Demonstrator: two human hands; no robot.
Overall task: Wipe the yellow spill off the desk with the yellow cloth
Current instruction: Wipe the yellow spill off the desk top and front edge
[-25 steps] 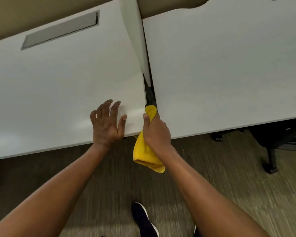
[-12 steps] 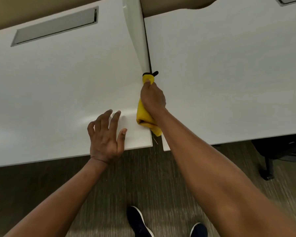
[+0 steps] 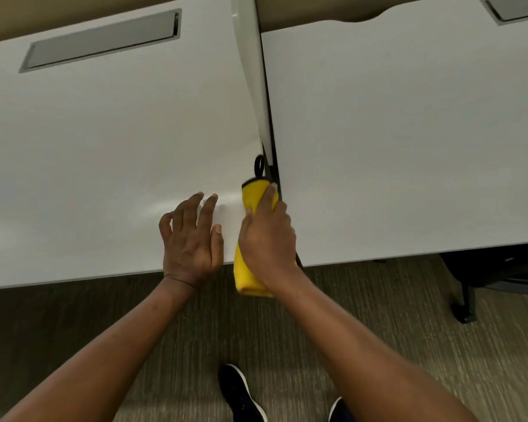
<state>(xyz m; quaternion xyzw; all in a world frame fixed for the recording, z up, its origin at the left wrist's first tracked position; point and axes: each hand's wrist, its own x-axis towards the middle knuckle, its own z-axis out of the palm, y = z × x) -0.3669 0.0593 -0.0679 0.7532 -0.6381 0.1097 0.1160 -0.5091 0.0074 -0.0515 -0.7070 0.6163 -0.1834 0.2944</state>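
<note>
While left hand lies flat, spread, on smooth desk, right hand grip clamps folded yellow cloth.

Grey cable hatch far left, chair base right on carpet, dark shoes below.

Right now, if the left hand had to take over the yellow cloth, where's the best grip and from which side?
Take the free lower end of the yellow cloth, which hangs past the desk edge, coming from the left and below. The right hand covers the middle, and the top end lies against the gap between desks. The left hand rests flat close beside it, so likely a short reach.
</note>
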